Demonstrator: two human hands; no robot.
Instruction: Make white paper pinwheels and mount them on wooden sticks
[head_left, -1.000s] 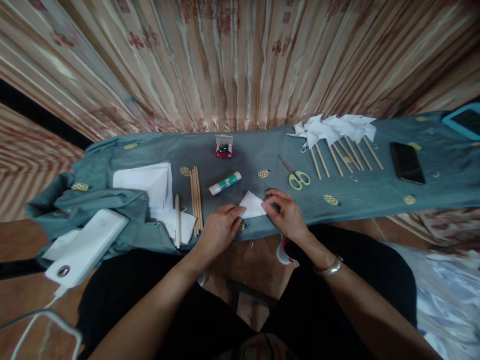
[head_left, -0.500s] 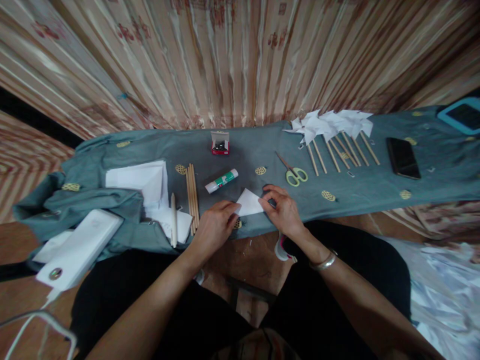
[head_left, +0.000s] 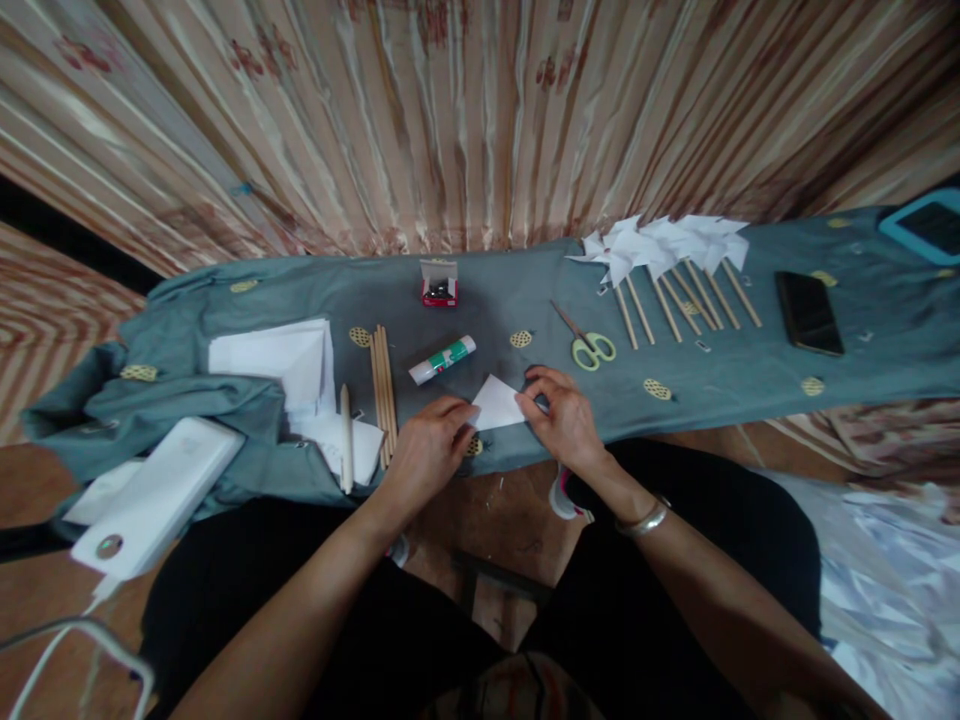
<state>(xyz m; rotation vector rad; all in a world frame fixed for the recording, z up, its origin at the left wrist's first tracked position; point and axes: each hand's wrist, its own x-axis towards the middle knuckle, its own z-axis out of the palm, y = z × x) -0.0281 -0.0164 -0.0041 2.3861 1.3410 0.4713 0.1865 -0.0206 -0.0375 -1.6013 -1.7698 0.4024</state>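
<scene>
A small piece of white paper point(head_left: 496, 404), folded to a triangle-like shape, is at the near edge of the cloth-covered table point(head_left: 720, 370). My left hand point(head_left: 429, 445) pinches its left corner, and my right hand point(head_left: 561, 415) grips its right corner between thumb and fingers. Beyond the paper lies a glue stick point(head_left: 442, 360) with a green label. To the right are scissors point(head_left: 592, 350) with pale green handles. Wooden sticks point(head_left: 384, 395) rest left of my left hand, beside a white pen-like tool point(head_left: 346, 440).
White paper pinwheels point(head_left: 660, 248) on sticks lie at the back right, near a black phone point(head_left: 810, 312). A small red box point(head_left: 439, 285) stands open at the back. Stacked white paper point(head_left: 274, 360) and a white power bank point(head_left: 161, 500) with a cable are on the left.
Both hands keep their hold on the paper's corners with hardly any movement. The view has shifted very slightly.
</scene>
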